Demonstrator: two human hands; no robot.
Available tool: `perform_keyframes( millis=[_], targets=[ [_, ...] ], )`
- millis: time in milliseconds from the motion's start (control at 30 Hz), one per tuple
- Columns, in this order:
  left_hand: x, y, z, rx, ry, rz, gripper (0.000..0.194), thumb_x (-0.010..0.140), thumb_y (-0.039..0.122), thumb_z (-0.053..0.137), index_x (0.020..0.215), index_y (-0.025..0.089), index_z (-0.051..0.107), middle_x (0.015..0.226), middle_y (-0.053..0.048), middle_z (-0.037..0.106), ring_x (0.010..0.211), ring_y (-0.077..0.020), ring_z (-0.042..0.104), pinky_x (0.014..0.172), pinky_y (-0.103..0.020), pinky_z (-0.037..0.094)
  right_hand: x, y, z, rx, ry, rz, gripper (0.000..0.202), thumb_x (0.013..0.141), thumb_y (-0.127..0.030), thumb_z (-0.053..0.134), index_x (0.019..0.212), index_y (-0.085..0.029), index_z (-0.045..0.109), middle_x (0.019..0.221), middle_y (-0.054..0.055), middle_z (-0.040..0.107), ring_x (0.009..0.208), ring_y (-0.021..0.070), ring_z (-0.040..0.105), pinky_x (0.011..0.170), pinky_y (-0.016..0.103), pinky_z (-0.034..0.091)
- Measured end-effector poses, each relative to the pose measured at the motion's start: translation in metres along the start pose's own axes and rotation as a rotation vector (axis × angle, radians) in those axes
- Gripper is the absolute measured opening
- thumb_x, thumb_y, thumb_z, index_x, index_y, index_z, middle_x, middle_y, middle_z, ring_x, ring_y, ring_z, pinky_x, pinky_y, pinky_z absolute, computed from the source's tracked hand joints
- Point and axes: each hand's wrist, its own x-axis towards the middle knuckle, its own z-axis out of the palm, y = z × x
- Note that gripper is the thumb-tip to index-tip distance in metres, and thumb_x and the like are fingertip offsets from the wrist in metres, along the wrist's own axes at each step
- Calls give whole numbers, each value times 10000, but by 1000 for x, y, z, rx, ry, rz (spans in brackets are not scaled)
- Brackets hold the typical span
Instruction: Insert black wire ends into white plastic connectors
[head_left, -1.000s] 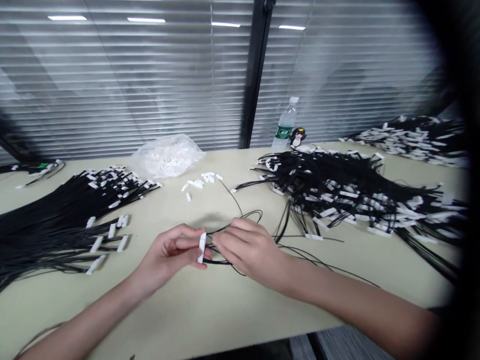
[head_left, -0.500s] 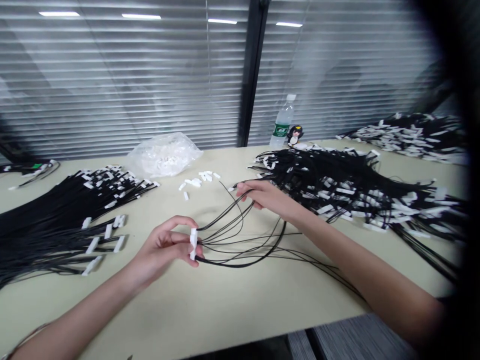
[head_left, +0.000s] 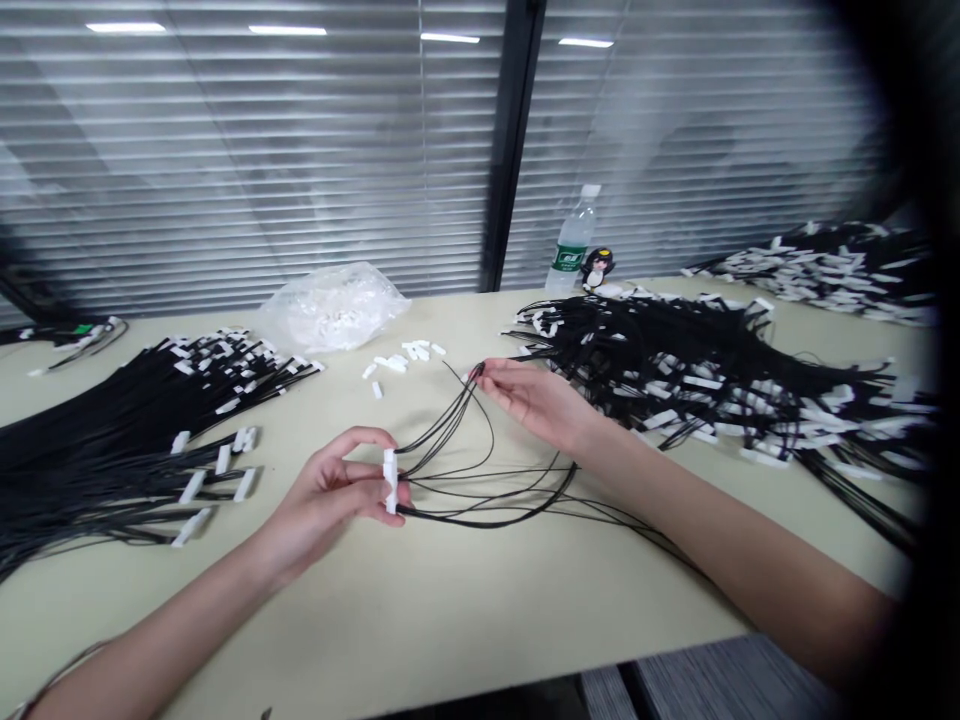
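Note:
My left hand (head_left: 349, 485) pinches a white plastic connector (head_left: 391, 482), held upright above the table with fingers at its top and bottom ends. Several thin black wires (head_left: 442, 428) run out of the connector's right side. My right hand (head_left: 525, 395) is closed on some of these wires at their far end, thumb and fingers pressed together. Other wires from the same connector hang in a loose curve below and trail right under my right forearm. One wire curls free between the two hands.
Bundles of black wires with white connectors lie left (head_left: 97, 440) and right (head_left: 652, 350), with another pile (head_left: 832, 270) at back right. A clear bag (head_left: 334, 305) of white parts and several loose white connectors (head_left: 394, 363) lie mid-table. Behind stand a bottle (head_left: 571, 245) and penguin figure (head_left: 598, 270).
My right hand has drawn the wires it holds closer together and turned slightly, its fingers now pointing left. My left hand keeps the connector in nearly the same place. The view has shifted slightly.

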Motion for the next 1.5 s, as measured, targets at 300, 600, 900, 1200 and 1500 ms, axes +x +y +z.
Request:
perform_keyframes(
  millis=[300,600,900,1200,1500],
  targets=[
    [4,4,0,-59,147,6,311,768,132,597,1036,236,477,773,-38,697,766,-172,648,733,-315,538,-28,-5,34,-791,104,-418,123,816,-274,544,924,-216,557,966,8,567,805,108,542,745,253,430],
    [3,4,2,-25,116,1,300,782,158,594,1042,241,471,771,-26,695,768,-171,643,759,-345,532,-47,2,57,-1070,-428,-321,236,858,-241,483,1085,-225,547,748,-6,575,735,114,513,691,255,396],
    [2,4,3,-57,110,1,316,769,144,604,1040,236,470,813,-54,705,785,-182,649,747,-333,534,-36,-17,38,141,-339,-28,248,765,-149,537,986,-224,621,1037,14,627,970,129,585,884,277,443],
    [2,4,2,-118,112,-9,328,754,121,608,1040,233,493,810,-52,704,785,-185,655,737,-326,541,-9,-33,7,134,128,-270,115,819,-356,554,870,-258,586,815,-44,603,838,73,577,791,187,476],
    [2,5,2,-87,114,-20,329,765,132,601,1047,231,466,807,-57,697,790,-176,644,768,-342,526,8,-53,-46,292,280,-373,119,885,-183,414,868,-206,530,787,-27,513,641,23,500,635,125,447]
  ],
)
